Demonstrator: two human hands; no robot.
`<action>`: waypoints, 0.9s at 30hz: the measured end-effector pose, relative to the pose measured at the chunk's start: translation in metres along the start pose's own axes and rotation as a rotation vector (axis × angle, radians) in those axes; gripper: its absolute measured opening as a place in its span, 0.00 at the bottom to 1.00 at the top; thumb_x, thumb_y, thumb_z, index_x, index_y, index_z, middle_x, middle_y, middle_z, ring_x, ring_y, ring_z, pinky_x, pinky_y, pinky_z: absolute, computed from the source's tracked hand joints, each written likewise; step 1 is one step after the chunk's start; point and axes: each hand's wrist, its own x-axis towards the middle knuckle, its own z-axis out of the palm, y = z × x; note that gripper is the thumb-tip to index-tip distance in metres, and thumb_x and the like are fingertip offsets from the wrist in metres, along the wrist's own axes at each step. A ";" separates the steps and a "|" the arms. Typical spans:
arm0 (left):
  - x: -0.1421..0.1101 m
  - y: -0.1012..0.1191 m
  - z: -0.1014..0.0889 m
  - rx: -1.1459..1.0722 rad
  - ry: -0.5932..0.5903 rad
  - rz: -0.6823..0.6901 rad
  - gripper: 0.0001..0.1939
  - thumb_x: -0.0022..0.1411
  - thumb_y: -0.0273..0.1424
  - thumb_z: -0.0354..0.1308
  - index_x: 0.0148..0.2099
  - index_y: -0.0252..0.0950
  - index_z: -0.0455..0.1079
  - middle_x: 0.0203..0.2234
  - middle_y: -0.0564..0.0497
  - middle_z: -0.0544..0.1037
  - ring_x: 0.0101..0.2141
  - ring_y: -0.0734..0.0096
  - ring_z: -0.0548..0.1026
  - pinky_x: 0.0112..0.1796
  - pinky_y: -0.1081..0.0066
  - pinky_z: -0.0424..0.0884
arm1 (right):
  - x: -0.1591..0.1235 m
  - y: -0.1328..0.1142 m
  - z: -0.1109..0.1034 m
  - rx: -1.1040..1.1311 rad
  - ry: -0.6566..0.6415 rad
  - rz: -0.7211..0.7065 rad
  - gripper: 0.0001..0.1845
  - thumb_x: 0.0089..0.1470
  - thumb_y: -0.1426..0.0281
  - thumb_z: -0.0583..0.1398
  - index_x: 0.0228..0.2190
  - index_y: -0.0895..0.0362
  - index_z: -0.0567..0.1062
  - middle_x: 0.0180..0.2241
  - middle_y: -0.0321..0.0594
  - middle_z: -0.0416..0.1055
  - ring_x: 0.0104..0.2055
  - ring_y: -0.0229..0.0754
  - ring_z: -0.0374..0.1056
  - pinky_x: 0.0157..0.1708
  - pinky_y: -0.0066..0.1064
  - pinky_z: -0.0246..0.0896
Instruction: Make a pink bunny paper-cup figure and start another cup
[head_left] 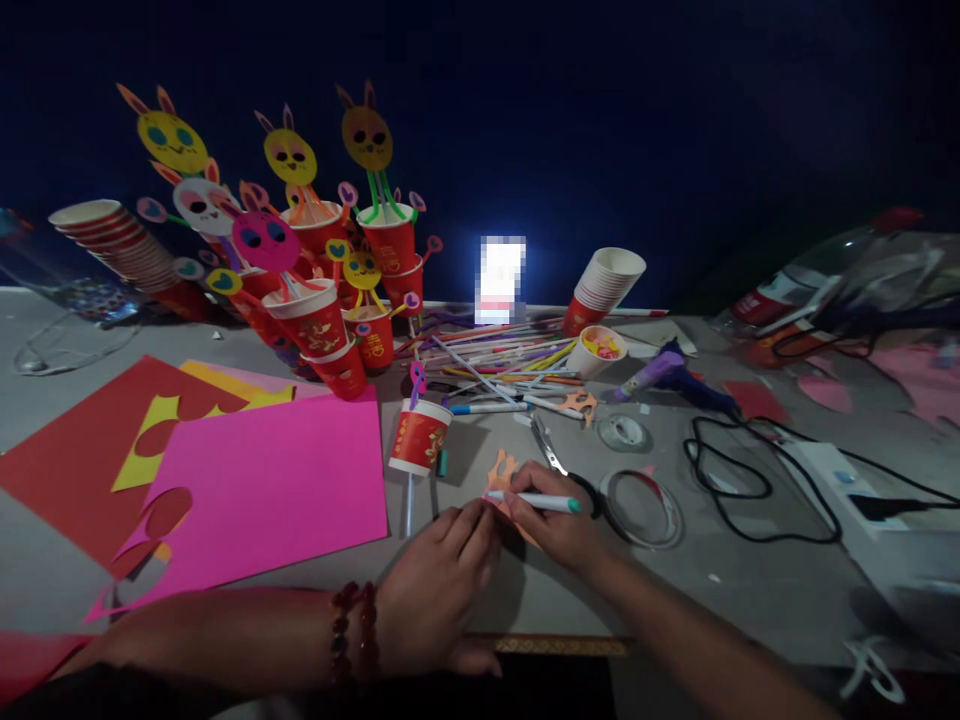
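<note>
My right hand (559, 525) grips a white pen with a teal cap (534, 500), its tip at a small orange paper cutout (501, 472) lying on the grey table (750, 590). Fingers stretched flat, my left hand (442, 585) presses on the cutout's near edge; a dark red bead bracelet circles that wrist. Just behind the cutout stands a red and white paper cup (418, 436) with a pink heart on a straw. Scissors (559, 465) lie right beside my right hand.
Pink (277, 490), red and yellow paper sheets with cut-out holes lie left. Paper-cup bunny figures (315, 290) and cup stacks (124, 250) stand at the back. Straws and pens (495, 365), a purple glue gun (667, 375), tape rings (641, 505) and black cables (757, 480) fill the right.
</note>
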 end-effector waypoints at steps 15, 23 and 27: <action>0.000 -0.001 -0.003 -0.022 -0.006 0.004 0.57 0.54 0.65 0.47 0.67 0.19 0.52 0.65 0.26 0.56 0.65 0.42 0.54 0.62 0.55 0.50 | -0.002 0.001 0.000 0.052 0.093 0.045 0.09 0.55 0.69 0.57 0.23 0.53 0.66 0.20 0.32 0.65 0.22 0.37 0.61 0.24 0.28 0.56; 0.000 -0.001 -0.001 -0.010 0.024 0.011 0.56 0.55 0.65 0.45 0.66 0.18 0.52 0.64 0.25 0.58 0.64 0.41 0.55 0.62 0.55 0.48 | -0.002 0.003 0.001 0.079 0.102 0.057 0.09 0.54 0.71 0.57 0.22 0.53 0.65 0.20 0.31 0.63 0.22 0.37 0.60 0.25 0.28 0.55; 0.000 -0.002 0.001 -0.006 0.039 0.017 0.56 0.55 0.64 0.46 0.66 0.18 0.53 0.64 0.25 0.58 0.64 0.41 0.55 0.62 0.54 0.49 | -0.002 0.005 0.002 0.059 0.092 0.054 0.09 0.54 0.71 0.57 0.23 0.53 0.65 0.21 0.31 0.63 0.22 0.37 0.60 0.24 0.28 0.55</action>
